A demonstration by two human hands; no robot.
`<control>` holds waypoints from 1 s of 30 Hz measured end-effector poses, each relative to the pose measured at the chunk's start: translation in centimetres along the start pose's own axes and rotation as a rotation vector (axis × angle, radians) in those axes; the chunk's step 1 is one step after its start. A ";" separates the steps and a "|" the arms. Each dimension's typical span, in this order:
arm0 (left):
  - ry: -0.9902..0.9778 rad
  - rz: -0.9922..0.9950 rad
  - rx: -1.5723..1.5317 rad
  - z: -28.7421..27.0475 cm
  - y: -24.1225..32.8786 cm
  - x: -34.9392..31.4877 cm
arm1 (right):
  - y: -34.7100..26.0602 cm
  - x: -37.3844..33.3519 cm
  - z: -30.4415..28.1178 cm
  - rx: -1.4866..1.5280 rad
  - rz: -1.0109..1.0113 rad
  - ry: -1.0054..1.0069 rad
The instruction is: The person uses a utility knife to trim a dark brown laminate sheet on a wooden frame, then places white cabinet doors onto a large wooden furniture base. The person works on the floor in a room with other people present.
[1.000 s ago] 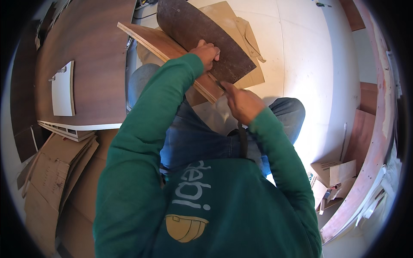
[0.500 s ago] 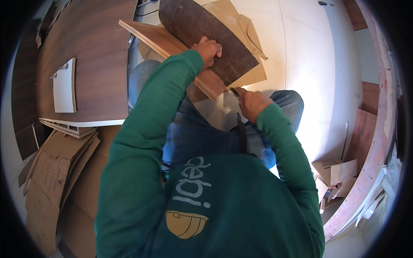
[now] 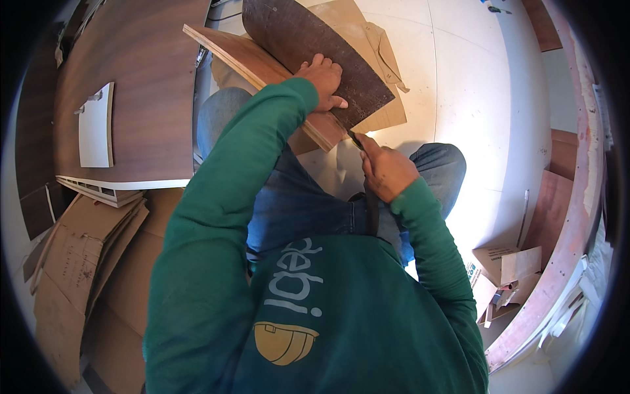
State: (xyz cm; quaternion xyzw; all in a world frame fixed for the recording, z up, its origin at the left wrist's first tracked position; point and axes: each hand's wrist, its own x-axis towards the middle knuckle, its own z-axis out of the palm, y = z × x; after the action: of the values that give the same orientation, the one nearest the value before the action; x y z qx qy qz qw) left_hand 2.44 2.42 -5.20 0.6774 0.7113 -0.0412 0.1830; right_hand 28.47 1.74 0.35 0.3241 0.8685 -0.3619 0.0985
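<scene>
- Left hand [image 3: 321, 82], upper centre of frame: laid palm-down on the dark brown sheet [image 3: 298, 33], fingers a little parted, thumb out toward the right; not clenched. Palm contact hidden from above.
- Right hand [image 3: 388, 171], just right of centre: fingers closed round a slim, dark-handled hand tool [image 3: 355, 139]. Tool points to upper left, its tip at the near corner of the sheet and board; blade type too small to tell, likewise whether the tip touches.
- Dark brown sheet: upper centre, thin, bowed, its near corner low and to the right.
- Plywood board [image 3: 239, 52]: along the left side of the sheet, tilted, layered edge facing lower left; near end above the jeans [image 3: 295, 190].
- Brown cardboard [image 3: 387, 111]: partly covered by the sheet, on the pale floor [image 3: 466, 85].
- Left of frame: large brown panel [image 3: 154, 79] with a small white board [image 3: 96, 134] on top.
- Lower left: stacked flattened cartons [image 3: 79, 256].
- Lower right: opened cardboard box [image 3: 489, 266], mixed bits inside.
- Upper right: small hand tool with a dark end [image 3: 497, 9], lying on the floor.
</scene>
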 end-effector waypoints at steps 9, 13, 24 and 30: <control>0.000 -0.029 -0.130 1.3 -0.7 0.4 | 2.3 -0.4 0.3 -0.102 0.040 -0.135; 0.032 0.002 -0.209 3.0 -1.9 1.8 | 3.9 -4.8 -1.8 0.040 0.070 -0.073; 0.023 0.051 -0.277 5.2 -4.0 3.7 | 1.1 6.6 2.7 0.061 -0.048 0.030; -0.069 -0.132 -0.446 0.8 -1.3 2.3 | 1.7 9.7 3.7 -0.094 -0.002 -0.082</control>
State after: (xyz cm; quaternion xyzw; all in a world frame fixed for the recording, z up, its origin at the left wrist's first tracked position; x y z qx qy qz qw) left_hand 1.27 4.29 -6.94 0.5704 0.7388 0.0820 0.3494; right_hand 21.86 4.84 -7.21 0.3033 0.8800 -0.3339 0.1487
